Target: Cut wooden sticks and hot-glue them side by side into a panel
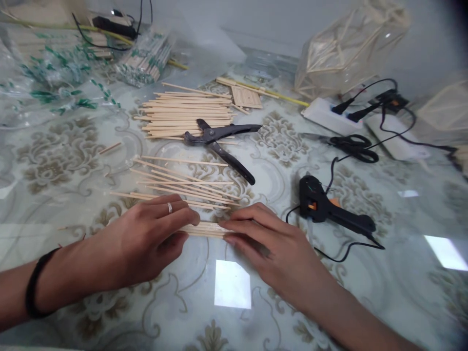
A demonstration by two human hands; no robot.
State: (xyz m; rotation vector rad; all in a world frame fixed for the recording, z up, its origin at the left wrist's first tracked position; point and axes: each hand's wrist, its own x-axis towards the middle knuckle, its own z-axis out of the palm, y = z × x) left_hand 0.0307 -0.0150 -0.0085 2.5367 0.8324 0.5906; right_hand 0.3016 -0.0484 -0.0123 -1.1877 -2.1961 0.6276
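Note:
My left hand [153, 236], with a ring on one finger, pinches the left part of a flat row of thin wooden sticks [206, 229] lying on the table. At its right end my right hand [265, 236] grips the same row between thumb and fingers. Just beyond my hands lie several loose sticks [186, 183], fanned unevenly. Farther back is a larger pile of sticks [186, 109], and dark cutting pliers [223, 139] rest across its right end with their handles apart.
A black glue gun [332, 207] with its cord lies right of my right hand. Behind it are black scissors [353, 145] and a white power strip [331, 116]. Plastic-wrapped stick bundles [144, 57] lie back left; a stick frame [351, 48] stands back right.

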